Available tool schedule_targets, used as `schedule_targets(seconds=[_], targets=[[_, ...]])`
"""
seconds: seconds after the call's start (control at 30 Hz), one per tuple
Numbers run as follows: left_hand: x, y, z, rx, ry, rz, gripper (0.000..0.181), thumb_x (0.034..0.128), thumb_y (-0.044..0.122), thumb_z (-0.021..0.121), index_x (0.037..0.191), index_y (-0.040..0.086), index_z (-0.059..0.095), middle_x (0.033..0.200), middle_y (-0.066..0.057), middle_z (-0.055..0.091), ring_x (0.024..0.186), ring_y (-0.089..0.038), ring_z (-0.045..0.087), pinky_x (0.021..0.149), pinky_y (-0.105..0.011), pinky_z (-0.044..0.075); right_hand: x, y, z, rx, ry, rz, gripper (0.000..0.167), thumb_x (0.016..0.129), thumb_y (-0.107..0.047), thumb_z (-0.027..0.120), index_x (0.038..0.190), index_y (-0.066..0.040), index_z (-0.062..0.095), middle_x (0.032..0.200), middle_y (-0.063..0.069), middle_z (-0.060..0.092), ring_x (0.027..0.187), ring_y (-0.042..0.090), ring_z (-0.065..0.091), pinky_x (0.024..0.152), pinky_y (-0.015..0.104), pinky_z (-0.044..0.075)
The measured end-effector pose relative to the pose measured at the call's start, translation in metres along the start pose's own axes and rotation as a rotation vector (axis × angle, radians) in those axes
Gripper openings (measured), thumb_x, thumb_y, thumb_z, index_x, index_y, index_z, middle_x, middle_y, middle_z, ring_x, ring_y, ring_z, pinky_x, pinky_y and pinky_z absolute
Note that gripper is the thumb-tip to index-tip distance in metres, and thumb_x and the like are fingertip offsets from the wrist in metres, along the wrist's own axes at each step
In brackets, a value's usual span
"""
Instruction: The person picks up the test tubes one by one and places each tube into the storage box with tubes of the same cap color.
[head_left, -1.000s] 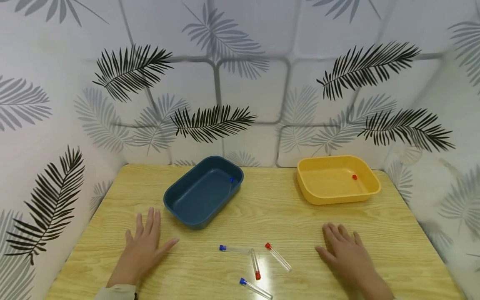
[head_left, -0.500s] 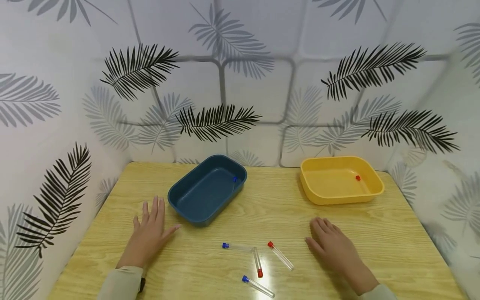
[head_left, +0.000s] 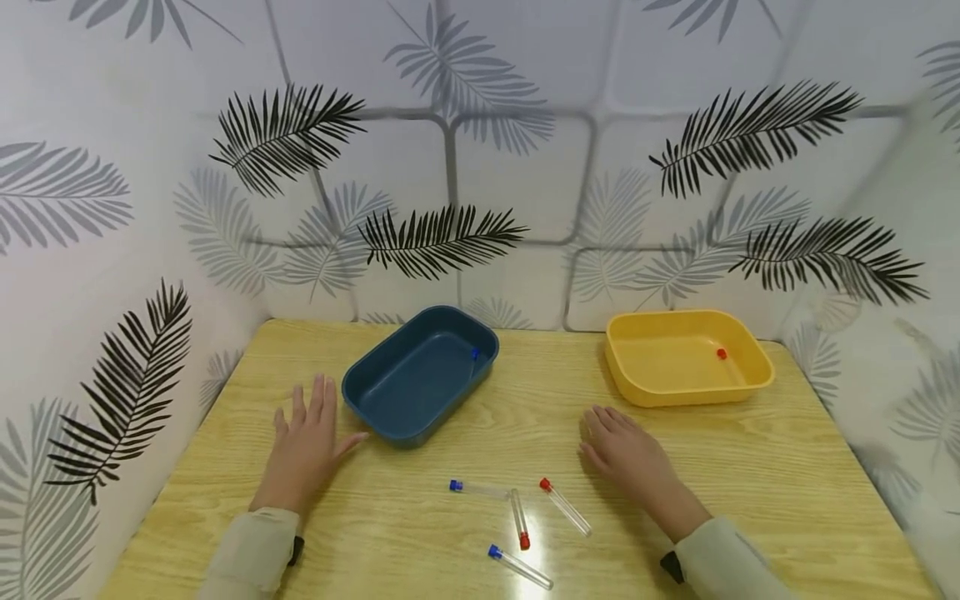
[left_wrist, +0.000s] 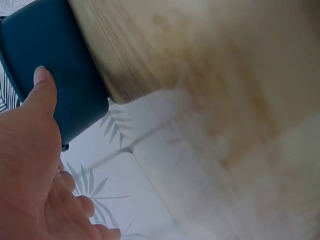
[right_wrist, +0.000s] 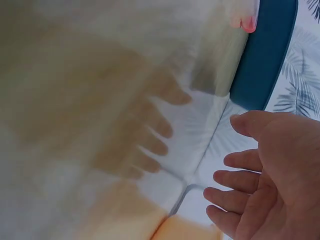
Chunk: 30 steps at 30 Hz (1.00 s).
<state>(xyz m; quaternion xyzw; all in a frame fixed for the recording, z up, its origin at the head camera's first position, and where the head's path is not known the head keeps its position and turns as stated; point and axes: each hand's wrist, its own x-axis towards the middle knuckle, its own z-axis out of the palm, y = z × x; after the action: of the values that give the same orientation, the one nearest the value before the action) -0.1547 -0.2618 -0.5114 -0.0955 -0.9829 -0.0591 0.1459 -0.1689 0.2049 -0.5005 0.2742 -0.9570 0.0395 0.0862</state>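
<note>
My left hand (head_left: 303,450) is beside the near left end of a dark blue bin (head_left: 408,383), fingers extended and thumb out toward it; it holds nothing. My right hand (head_left: 630,458) hovers or rests over the table in front of a yellow bin (head_left: 678,393), fingers loosely bent, nothing in them. In the right wrist view its fingers (right_wrist: 240,177) are spread apart. Between the hands lie a blue-capped tube (head_left: 480,490), another blue-capped tube (head_left: 520,568), a red-capped tube (head_left: 520,518) and a second red-capped tube (head_left: 566,508).
A blue cap (head_left: 475,354) shows inside the blue bin and a red cap (head_left: 722,353) inside the yellow bin. The wood-grain table (head_left: 405,533) meets a leaf-patterned wall covering (head_left: 510,275) behind both bins.
My right hand has moved left and away from me, closer to the middle of the table. My left hand has shifted slightly forward, and the head view has turned a little.
</note>
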Motion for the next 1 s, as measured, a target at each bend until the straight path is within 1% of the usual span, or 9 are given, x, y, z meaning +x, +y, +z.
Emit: schedule_targets(seconds=[0.07,0.2,0.4,0.53,0.63,0.73,0.83,0.9,1.0], targets=[[0.004,0.002,0.002,0.016,0.029,0.023,0.095,0.0840,0.059,0.055,0.148,0.000,0.016,0.152,-0.020,0.015,0.136,-0.045,0.011,0.097,-0.069,0.021,0.009,-0.003,0.000,-0.007,0.010,-0.026,0.052,0.091,-0.027,0.061,0.128,0.007,0.051,0.129,0.023,0.051,0.120,0.037,0.047,0.101,0.046,0.036],[0.011,0.006,0.003,0.042,0.046,0.055,0.096,0.0820,0.056,0.059,0.147,-0.001,0.018,0.151,-0.020,0.018,0.137,-0.042,0.013,0.100,-0.065,0.021,0.029,-0.010,-0.002,-0.005,0.009,-0.050,0.051,0.092,-0.026,0.059,0.130,0.007,0.049,0.131,0.021,0.050,0.122,0.035,0.046,0.102,0.045,0.034],[0.016,0.009,0.004,0.046,0.014,0.061,0.094,0.0840,0.056,0.056,0.146,-0.004,0.018,0.151,-0.020,0.017,0.138,-0.036,0.014,0.101,-0.061,0.025,0.062,-0.027,-0.010,0.089,-0.012,-0.059,0.048,0.095,-0.024,0.053,0.135,0.003,0.046,0.135,0.019,0.047,0.124,0.032,0.044,0.102,0.044,0.035],[0.018,0.012,0.004,0.018,0.001,0.078,0.092,0.0861,0.055,0.054,0.146,-0.005,0.017,0.151,-0.021,0.017,0.138,-0.034,0.016,0.101,-0.059,0.026,0.083,-0.040,-0.015,0.148,-0.074,-0.065,0.054,0.098,-0.031,0.047,0.140,0.001,0.038,0.141,0.018,0.040,0.128,0.031,0.039,0.102,0.044,0.034],[0.018,0.014,0.003,-0.009,-0.024,0.074,0.092,0.0872,0.056,0.052,0.147,-0.004,0.014,0.151,-0.020,0.016,0.138,-0.034,0.016,0.102,-0.057,0.027,0.096,-0.050,-0.013,0.177,-0.116,-0.056,0.058,0.098,-0.037,0.043,0.143,-0.001,0.033,0.145,0.016,0.035,0.132,0.030,0.034,0.103,0.044,0.033],[0.017,0.016,0.002,-0.039,-0.055,0.067,0.091,0.0883,0.058,0.048,0.147,-0.003,0.013,0.152,-0.019,0.015,0.139,-0.033,0.014,0.103,-0.055,0.026,0.106,-0.058,-0.008,0.211,-0.136,-0.053,0.061,0.098,-0.042,0.041,0.144,-0.002,0.031,0.147,0.016,0.031,0.134,0.030,0.029,0.103,0.044,0.033],[0.017,0.019,0.001,-0.055,-0.072,0.077,0.090,0.0891,0.058,0.046,0.147,-0.002,0.013,0.152,-0.018,0.016,0.139,-0.031,0.014,0.105,-0.052,0.027,0.112,-0.065,-0.004,0.229,-0.145,-0.056,0.064,0.098,-0.045,0.039,0.144,-0.002,0.030,0.148,0.016,0.028,0.136,0.029,0.026,0.103,0.044,0.034],[0.018,0.020,0.001,-0.062,-0.071,0.089,0.088,0.0900,0.057,0.046,0.147,-0.002,0.013,0.152,-0.018,0.017,0.139,-0.030,0.015,0.105,-0.051,0.027,0.115,-0.069,-0.001,0.234,-0.139,-0.052,0.066,0.098,-0.047,0.039,0.144,-0.001,0.031,0.149,0.017,0.026,0.136,0.029,0.024,0.103,0.043,0.034],[0.018,0.021,0.003,-0.069,-0.045,0.111,0.084,0.0916,0.052,0.047,0.147,-0.002,0.015,0.151,-0.018,0.020,0.138,-0.029,0.019,0.104,-0.049,0.029,0.117,-0.073,0.002,0.234,-0.127,-0.034,0.067,0.097,-0.047,0.039,0.143,0.002,0.031,0.149,0.018,0.025,0.137,0.029,0.024,0.103,0.042,0.033]])
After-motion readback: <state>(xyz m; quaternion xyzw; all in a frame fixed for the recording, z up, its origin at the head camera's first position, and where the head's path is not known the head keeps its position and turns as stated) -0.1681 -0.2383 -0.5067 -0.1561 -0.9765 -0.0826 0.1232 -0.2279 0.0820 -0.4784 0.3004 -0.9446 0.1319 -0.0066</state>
